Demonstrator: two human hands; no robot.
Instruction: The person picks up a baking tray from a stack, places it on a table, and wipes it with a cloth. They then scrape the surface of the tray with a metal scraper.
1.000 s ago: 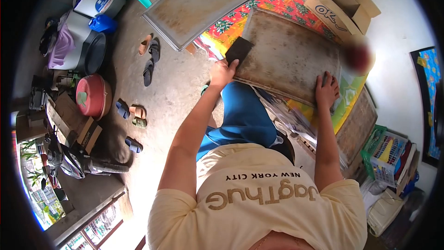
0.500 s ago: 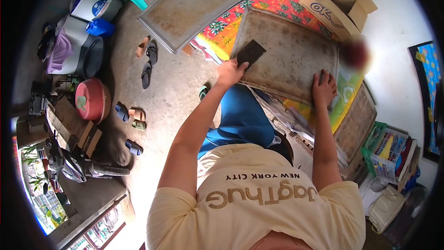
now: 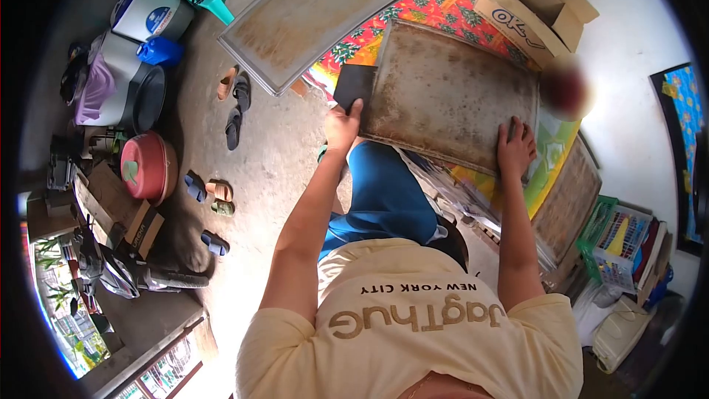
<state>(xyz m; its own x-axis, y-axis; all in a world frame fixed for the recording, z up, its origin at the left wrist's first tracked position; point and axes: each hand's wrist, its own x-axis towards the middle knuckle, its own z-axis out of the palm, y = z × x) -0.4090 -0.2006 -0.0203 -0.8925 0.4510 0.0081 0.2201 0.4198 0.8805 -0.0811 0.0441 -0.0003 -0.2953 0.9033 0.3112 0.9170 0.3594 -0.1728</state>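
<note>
A stained metal tray lies on the table in front of me. My left hand grips a flat black piece by its lower end, at the tray's left edge. My right hand rests on the tray's lower right corner with its fingers a little apart. Another worn tray sits further off to the upper left, its corner jutting past the cloth. The patterned cloth shows beyond and beside the near tray.
An open cardboard box stands at the back right. A further tray lies at the right, near a plastic basket. Slippers are on the floor at left, with a red basin beyond them.
My left hand has moved left with the black piece, from over the tray's surface to its left edge. My right hand has stayed at about the same corner.
</note>
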